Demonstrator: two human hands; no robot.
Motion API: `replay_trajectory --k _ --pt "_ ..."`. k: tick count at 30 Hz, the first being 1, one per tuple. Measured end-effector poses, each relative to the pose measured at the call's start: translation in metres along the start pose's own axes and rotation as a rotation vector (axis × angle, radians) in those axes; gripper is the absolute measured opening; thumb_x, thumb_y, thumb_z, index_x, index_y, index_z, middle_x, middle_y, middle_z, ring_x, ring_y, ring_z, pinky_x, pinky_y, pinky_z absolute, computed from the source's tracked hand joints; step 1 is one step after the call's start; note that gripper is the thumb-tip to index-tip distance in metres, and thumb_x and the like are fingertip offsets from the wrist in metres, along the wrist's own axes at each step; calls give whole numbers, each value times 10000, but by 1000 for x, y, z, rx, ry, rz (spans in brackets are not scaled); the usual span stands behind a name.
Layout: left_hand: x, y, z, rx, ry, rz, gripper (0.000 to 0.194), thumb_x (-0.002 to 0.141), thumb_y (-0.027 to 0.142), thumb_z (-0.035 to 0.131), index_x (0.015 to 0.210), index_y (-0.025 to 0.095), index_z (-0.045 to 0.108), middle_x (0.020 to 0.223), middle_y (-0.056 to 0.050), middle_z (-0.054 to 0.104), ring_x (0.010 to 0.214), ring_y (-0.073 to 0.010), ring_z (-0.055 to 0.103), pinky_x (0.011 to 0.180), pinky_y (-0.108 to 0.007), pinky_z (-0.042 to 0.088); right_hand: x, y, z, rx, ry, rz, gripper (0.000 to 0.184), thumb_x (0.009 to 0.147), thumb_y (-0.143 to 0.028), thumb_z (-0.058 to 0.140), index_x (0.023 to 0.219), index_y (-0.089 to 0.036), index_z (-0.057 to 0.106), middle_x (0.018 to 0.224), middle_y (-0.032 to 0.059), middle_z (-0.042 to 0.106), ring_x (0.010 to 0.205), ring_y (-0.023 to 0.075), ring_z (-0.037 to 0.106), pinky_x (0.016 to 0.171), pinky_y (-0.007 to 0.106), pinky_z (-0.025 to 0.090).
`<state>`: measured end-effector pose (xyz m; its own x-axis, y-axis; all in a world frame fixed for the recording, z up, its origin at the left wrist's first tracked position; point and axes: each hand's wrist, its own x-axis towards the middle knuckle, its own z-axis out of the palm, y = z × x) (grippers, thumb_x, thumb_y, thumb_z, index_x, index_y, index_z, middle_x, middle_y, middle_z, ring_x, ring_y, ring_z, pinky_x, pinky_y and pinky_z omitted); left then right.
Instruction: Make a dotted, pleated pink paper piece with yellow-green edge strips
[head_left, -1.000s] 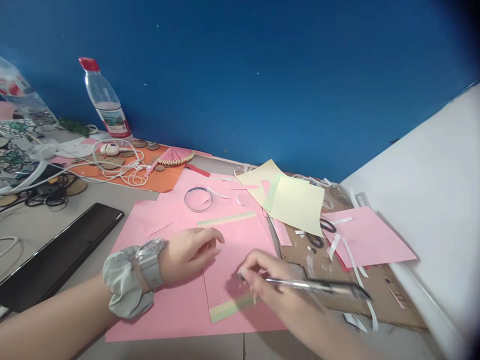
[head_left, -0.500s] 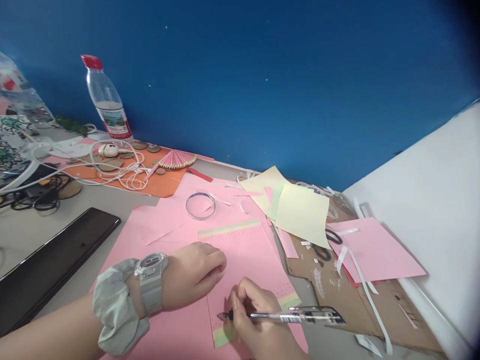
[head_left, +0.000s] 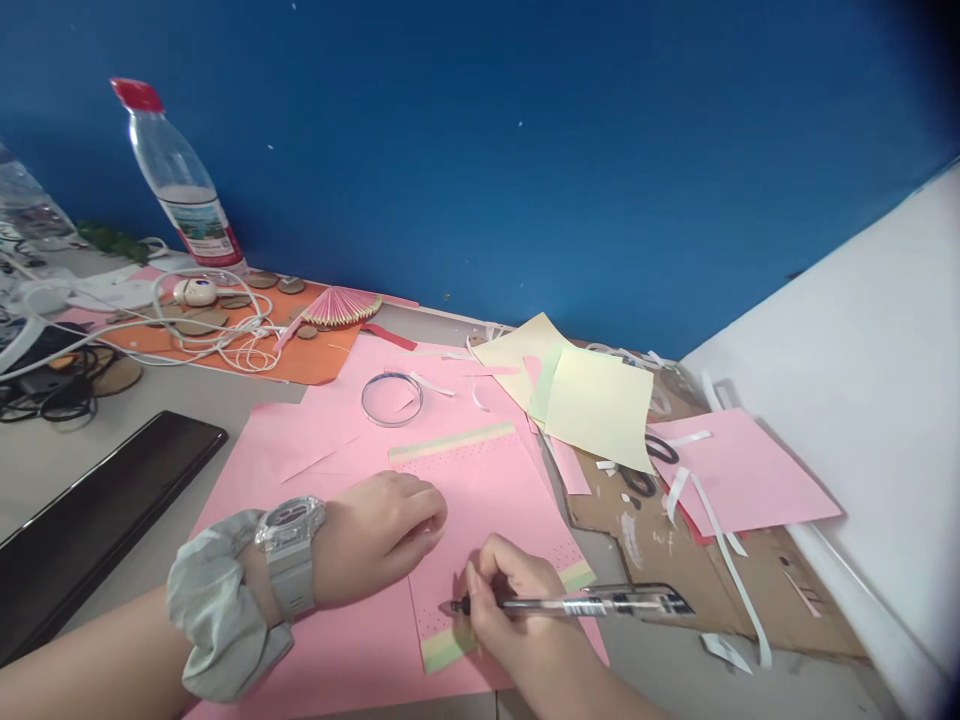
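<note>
In my right hand [head_left: 517, 600] is a black gel pen [head_left: 577, 603], pinched between thumb and fingers. Its tip points left and meets, or nearly meets, a pink sheet of paper [head_left: 480, 500] near the lower left corner. Small dots cluster there, above a green and yellow strip [head_left: 448, 648]. Similar strips with dots run along the sheet's top and right edges. Curled into a loose fist, my left hand [head_left: 390, 525] rests on the sheet's left part. On that wrist are a clear-cased watch [head_left: 291, 540] and a grey-green scrunchie [head_left: 221, 605].
Larger pink paper [head_left: 300, 450] lies underneath, with a metal ring [head_left: 392, 400] on it. Yellow sheets [head_left: 600, 405], scissors [head_left: 639, 481] and paper strips lie on cardboard [head_left: 675, 570] at right. A phone [head_left: 112, 520], cables, a pink folded fan [head_left: 341, 307] and a bottle [head_left: 180, 190] stand or lie left.
The whole view has shifted slightly, so most things sit a little higher and further left. Both hands keep nearly the same pose, and the pen stays near the lower left dots.
</note>
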<state>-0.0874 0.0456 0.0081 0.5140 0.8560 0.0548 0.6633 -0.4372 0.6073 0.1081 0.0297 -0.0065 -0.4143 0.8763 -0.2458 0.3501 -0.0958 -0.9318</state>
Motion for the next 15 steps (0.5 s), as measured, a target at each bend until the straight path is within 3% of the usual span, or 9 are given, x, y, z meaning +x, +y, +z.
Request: replay_trajectory --k 5,10,15 --pt "0 1 0 9 -23 -10 39 844 157 497 822 190 497 767 23 544 708 -134 475 716 -277 371 0 -1 0 -46 -40 -32 251 797 -247 511 616 -225 339 584 -22 516 583 150 622 491 210 417" --pt "0 0 -1 8 -48 -37 51 874 191 500 824 193 490 779 22 544 727 -141 481 722 -285 373 1 3 -3 -27 13 16 285 783 -216 532 608 -227 307 538 -62 445 471 100 516 480 204 405" --pt "-1 -2 1 -1 -61 -29 59 882 177 493 829 202 481 787 26 544 748 -144 484 734 -289 373 -4 -3 -17 36 -12 -28 247 867 -282 486 660 -224 364 539 -71 440 466 88 487 543 215 450"
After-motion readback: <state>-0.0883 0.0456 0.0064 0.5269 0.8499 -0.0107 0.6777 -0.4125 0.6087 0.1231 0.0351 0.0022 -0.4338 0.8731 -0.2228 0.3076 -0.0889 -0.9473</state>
